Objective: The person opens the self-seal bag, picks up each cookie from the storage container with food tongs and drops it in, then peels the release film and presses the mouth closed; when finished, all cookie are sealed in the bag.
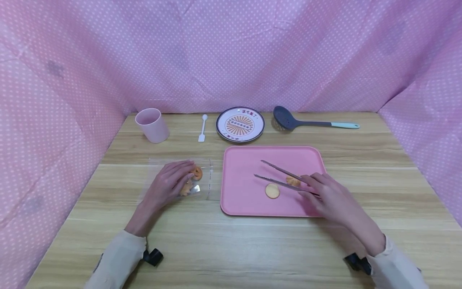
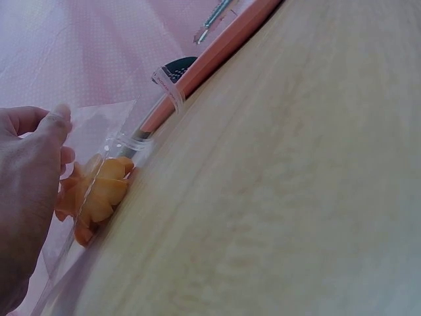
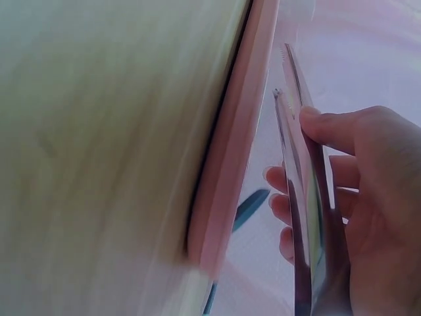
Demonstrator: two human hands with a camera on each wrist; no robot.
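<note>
Two biscuits (image 1: 272, 191) already lie on the tray (image 1: 245, 168), at three and six o'clock, the right hand (image 1: 330, 196) gripping tongs (image 1: 276, 182) above, while others remain in the clear bag (image 1: 203, 184) at nine o'clock, the left hand (image 1: 169, 181) over it, pinching or not I can't tell.

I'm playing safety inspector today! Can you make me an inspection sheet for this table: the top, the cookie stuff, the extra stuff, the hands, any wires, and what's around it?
Surface: wood-grain table.
Job's things: pink tray with a round cookie and a ridged cookie; metal tongs; clear bag with more cookies inside.
Clutter: pink cup, small white spatula, plate and dark skimmer along the back.
Left hand: over the bag; hard to tell whether it pinches it.
Right hand: holds the tongs, tips apart, nothing between the tips.
Cables: nothing seen.
Surroundings: pink dotted curtain behind and at both sides.
</note>
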